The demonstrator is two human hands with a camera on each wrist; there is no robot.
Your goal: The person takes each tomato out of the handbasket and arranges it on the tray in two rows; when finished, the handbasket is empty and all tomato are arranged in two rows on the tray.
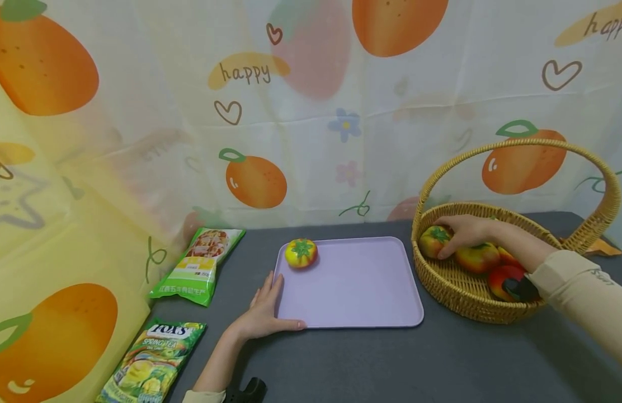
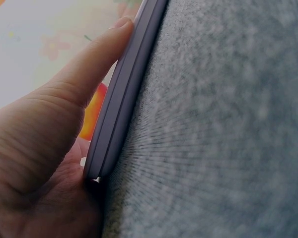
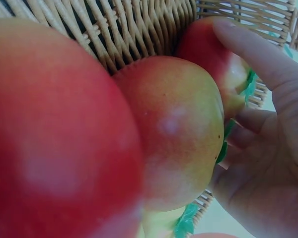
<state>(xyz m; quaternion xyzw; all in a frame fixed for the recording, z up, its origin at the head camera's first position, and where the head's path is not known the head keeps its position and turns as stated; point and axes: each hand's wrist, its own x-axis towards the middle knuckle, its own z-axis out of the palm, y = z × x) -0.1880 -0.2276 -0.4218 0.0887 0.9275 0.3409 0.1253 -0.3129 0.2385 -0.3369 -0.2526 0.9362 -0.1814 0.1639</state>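
My left hand (image 1: 263, 313) spans the front left corner of a pale purple tray (image 1: 351, 291). Its straight thumb lies along the front edge, also seen against the tray's side (image 2: 120, 99) in the left wrist view, and its fingers lie along the left edge. A red-and-yellow fruit with a green leafy cap (image 1: 301, 253) sits in the tray's back left corner. Over at the wicker basket (image 1: 454, 296), my right hand (image 1: 464, 232) reaches in and grips a similar fruit (image 1: 434, 242) between thumb and fingers. In the right wrist view, the thumb lies on this fruit (image 3: 201, 49).
Several more fruits (image 1: 477, 258) lie in the basket, under my right arm. A tall handle (image 1: 517, 144) arches over it. At the left lie a green snack bag (image 1: 200, 266) and a Fox's candy bag (image 1: 152, 361). A printed cloth (image 1: 311, 140) hangs behind the dark table (image 1: 371, 364).
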